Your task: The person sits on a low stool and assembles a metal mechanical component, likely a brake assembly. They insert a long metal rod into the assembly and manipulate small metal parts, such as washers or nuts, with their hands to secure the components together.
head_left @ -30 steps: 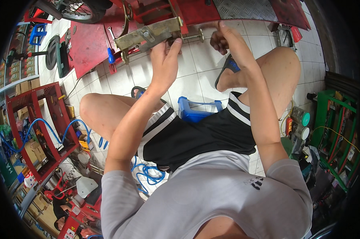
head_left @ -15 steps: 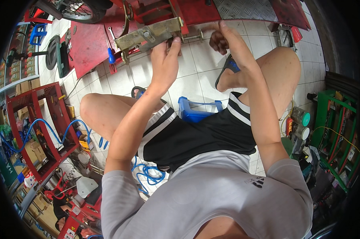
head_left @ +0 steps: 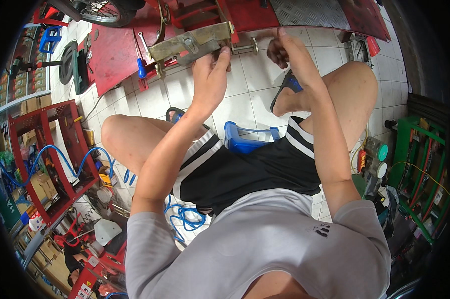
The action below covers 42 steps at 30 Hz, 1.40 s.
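A worn, dull metal bracket (head_left: 190, 44) juts out over the near edge of a red motorcycle lift (head_left: 110, 57). My left hand (head_left: 212, 72) grips its lower right side, thumb in front and the other fingers partly hidden behind the metal. From the bracket's right end a threaded rod with a round end piece (head_left: 255, 46) sticks out. Just right of that end piece, apart from it, is my right hand (head_left: 287, 50). Its dark-smudged fingers are curled in, with the thumb at the top; what they hold, if anything, cannot be made out.
A blue-handled screwdriver (head_left: 141, 69) and a wrench (head_left: 144, 42) lie on the lift, left of the bracket. A motorcycle wheel (head_left: 105, 12) stands beyond. Between my knees is a blue plastic stool (head_left: 247, 142). Red frame (head_left: 48, 159) at left, green rack (head_left: 419, 174) at right.
The lift and bracket appear slightly further right in view. My left hand stays on the bracket; my right hand remains near the rod's end, its fingers a little shifted.
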Each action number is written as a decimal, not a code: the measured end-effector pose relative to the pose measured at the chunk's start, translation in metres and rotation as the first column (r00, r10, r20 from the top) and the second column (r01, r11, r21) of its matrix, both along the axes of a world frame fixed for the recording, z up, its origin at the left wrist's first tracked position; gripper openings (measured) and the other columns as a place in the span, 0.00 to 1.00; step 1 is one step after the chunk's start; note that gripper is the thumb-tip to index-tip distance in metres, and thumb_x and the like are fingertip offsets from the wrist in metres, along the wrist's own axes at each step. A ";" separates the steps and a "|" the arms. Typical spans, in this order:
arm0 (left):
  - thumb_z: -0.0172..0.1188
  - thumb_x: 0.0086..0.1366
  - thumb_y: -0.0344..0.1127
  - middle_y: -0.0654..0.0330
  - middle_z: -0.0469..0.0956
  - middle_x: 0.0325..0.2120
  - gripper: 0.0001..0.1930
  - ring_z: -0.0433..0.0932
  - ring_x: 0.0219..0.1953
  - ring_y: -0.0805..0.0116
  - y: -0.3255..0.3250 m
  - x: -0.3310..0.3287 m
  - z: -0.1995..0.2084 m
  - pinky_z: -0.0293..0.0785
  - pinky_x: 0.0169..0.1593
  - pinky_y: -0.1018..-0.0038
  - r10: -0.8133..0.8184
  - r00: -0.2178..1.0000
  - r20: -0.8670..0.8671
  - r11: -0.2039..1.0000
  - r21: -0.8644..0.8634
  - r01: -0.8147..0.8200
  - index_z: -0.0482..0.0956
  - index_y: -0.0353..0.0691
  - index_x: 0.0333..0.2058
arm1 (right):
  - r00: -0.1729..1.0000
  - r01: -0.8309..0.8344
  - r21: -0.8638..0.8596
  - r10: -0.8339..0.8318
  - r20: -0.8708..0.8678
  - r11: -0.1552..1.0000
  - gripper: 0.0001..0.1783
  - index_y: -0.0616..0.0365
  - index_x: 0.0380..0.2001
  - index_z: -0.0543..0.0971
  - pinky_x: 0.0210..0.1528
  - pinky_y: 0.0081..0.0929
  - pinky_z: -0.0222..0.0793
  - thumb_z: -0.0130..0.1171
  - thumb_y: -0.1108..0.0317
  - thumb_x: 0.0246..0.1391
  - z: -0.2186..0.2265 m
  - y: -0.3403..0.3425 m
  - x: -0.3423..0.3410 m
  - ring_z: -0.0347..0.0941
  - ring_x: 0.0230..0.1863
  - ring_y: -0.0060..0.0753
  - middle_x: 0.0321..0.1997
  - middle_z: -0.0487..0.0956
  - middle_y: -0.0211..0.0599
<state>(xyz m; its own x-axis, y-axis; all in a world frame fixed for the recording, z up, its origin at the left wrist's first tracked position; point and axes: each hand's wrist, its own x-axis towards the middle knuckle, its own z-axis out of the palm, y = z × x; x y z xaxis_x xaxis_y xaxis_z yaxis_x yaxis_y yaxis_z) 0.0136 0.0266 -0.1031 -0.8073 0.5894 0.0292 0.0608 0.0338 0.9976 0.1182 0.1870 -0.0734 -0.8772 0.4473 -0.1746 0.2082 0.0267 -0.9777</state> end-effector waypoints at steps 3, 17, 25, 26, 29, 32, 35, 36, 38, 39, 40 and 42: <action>0.52 0.67 0.39 0.67 0.66 0.18 0.14 0.61 0.20 0.79 -0.003 -0.005 -0.007 0.57 0.23 0.77 -0.030 0.998 0.054 0.999 -0.019 0.031 0.72 0.34 0.27 | 0.959 -0.282 0.033 0.282 0.019 0.959 0.34 0.59 0.26 0.77 0.22 0.17 0.51 0.36 0.40 0.63 -0.002 0.006 0.001 0.59 0.18 0.16 0.17 0.67 0.24; 0.47 0.70 0.37 0.70 0.61 0.17 0.11 0.59 0.20 0.79 -0.002 -0.001 0.003 0.54 0.24 0.80 -0.084 0.995 0.059 0.995 -0.052 0.087 0.72 0.36 0.33 | 0.974 -0.188 0.138 0.203 -0.104 0.972 0.32 0.62 0.27 0.77 0.22 0.19 0.56 0.38 0.44 0.64 -0.005 0.001 -0.003 0.61 0.19 0.18 0.18 0.69 0.26; 0.47 0.71 0.40 0.70 0.60 0.16 0.13 0.58 0.19 0.79 -0.004 -0.002 0.007 0.54 0.23 0.80 -0.080 0.987 0.137 0.996 -0.019 0.084 0.71 0.37 0.30 | 0.977 -0.212 0.111 0.210 0.037 0.971 0.29 0.62 0.26 0.77 0.23 0.19 0.55 0.40 0.47 0.64 -0.008 0.004 0.001 0.64 0.20 0.19 0.17 0.69 0.27; 0.47 0.71 0.40 0.70 0.60 0.16 0.14 0.58 0.19 0.79 -0.003 -0.001 0.009 0.54 0.23 0.80 -0.077 0.991 0.111 0.997 -0.007 0.079 0.71 0.37 0.30 | 0.987 -0.160 0.104 0.157 0.039 0.982 0.29 0.62 0.26 0.77 0.23 0.19 0.55 0.40 0.47 0.64 -0.009 0.003 0.000 0.64 0.20 0.19 0.17 0.69 0.27; 0.47 0.71 0.40 0.70 0.59 0.16 0.14 0.58 0.19 0.79 -0.002 0.002 0.011 0.54 0.23 0.80 -0.071 0.996 0.060 0.997 -0.007 0.072 0.70 0.38 0.30 | 1.000 0.015 0.106 -0.012 -0.023 0.994 0.28 0.62 0.27 0.77 0.24 0.20 0.56 0.40 0.48 0.64 0.003 -0.003 -0.001 0.64 0.20 0.20 0.17 0.69 0.27; 0.47 0.71 0.41 0.69 0.59 0.16 0.14 0.58 0.19 0.79 -0.005 0.001 0.006 0.54 0.23 0.80 -0.061 0.991 0.120 0.998 -0.025 0.064 0.70 0.38 0.30 | 0.981 -0.148 0.152 0.164 -0.100 0.977 0.28 0.62 0.28 0.77 0.23 0.20 0.56 0.40 0.48 0.64 -0.002 -0.005 -0.004 0.63 0.20 0.20 0.16 0.69 0.26; 0.47 0.71 0.41 0.69 0.59 0.16 0.14 0.59 0.19 0.79 -0.001 0.006 0.013 0.54 0.22 0.80 -0.049 0.977 0.208 0.998 0.056 0.038 0.70 0.37 0.31 | 0.993 -0.090 0.100 0.082 0.086 0.991 0.26 0.63 0.32 0.77 0.25 0.20 0.57 0.41 0.49 0.64 -0.005 0.002 -0.002 0.65 0.22 0.20 0.19 0.71 0.27; 0.47 0.71 0.41 0.69 0.59 0.16 0.14 0.59 0.19 0.79 -0.001 0.007 0.017 0.55 0.22 0.80 -0.053 0.983 0.178 0.996 0.077 0.040 0.70 0.37 0.31 | 0.998 -0.065 0.109 0.066 -0.002 0.992 0.26 0.63 0.32 0.78 0.25 0.20 0.57 0.41 0.50 0.64 -0.003 0.000 -0.002 0.65 0.22 0.20 0.20 0.71 0.28; 0.47 0.71 0.42 0.69 0.60 0.16 0.14 0.60 0.19 0.79 -0.002 0.007 0.016 0.55 0.22 0.80 -0.062 0.982 0.179 0.995 0.090 0.047 0.70 0.37 0.32 | 0.983 -0.017 0.120 0.038 -0.179 0.993 0.26 0.63 0.32 0.78 0.25 0.20 0.58 0.41 0.50 0.64 0.003 -0.008 -0.005 0.66 0.22 0.20 0.21 0.72 0.28; 0.47 0.71 0.42 0.69 0.60 0.16 0.13 0.60 0.19 0.79 -0.003 0.003 0.012 0.56 0.22 0.80 -0.067 0.975 0.210 0.995 0.081 0.051 0.70 0.37 0.33 | 0.993 -0.080 0.135 0.091 -0.079 0.988 0.26 0.63 0.31 0.79 0.25 0.20 0.58 0.41 0.50 0.64 -0.001 -0.005 -0.004 0.66 0.22 0.20 0.20 0.72 0.28; 0.46 0.71 0.42 0.69 0.60 0.16 0.13 0.61 0.19 0.79 -0.004 0.002 0.009 0.56 0.21 0.80 -0.072 0.968 0.240 0.996 0.073 0.056 0.70 0.38 0.33 | 0.990 -0.144 0.144 0.142 0.022 0.979 0.26 0.63 0.31 0.79 0.25 0.20 0.59 0.41 0.51 0.64 -0.010 0.001 -0.001 0.66 0.22 0.20 0.20 0.72 0.28; 0.47 0.71 0.41 0.69 0.60 0.16 0.12 0.61 0.18 0.79 -0.002 0.006 0.016 0.56 0.21 0.80 -0.066 0.989 0.129 0.998 0.024 0.063 0.69 0.38 0.34 | 0.994 -0.104 0.159 0.099 0.040 0.982 0.27 0.62 0.29 0.79 0.25 0.20 0.58 0.41 0.50 0.64 -0.010 0.001 -0.003 0.66 0.21 0.20 0.19 0.71 0.28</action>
<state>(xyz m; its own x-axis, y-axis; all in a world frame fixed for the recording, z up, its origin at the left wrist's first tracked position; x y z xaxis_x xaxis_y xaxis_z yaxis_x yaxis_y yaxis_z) 0.0201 0.0244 -0.0868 -0.7653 0.6408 -0.0609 -0.0676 0.0141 0.9976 0.1153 0.1880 -0.0832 -0.9146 0.3807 -0.1360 0.2271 0.2054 -0.9520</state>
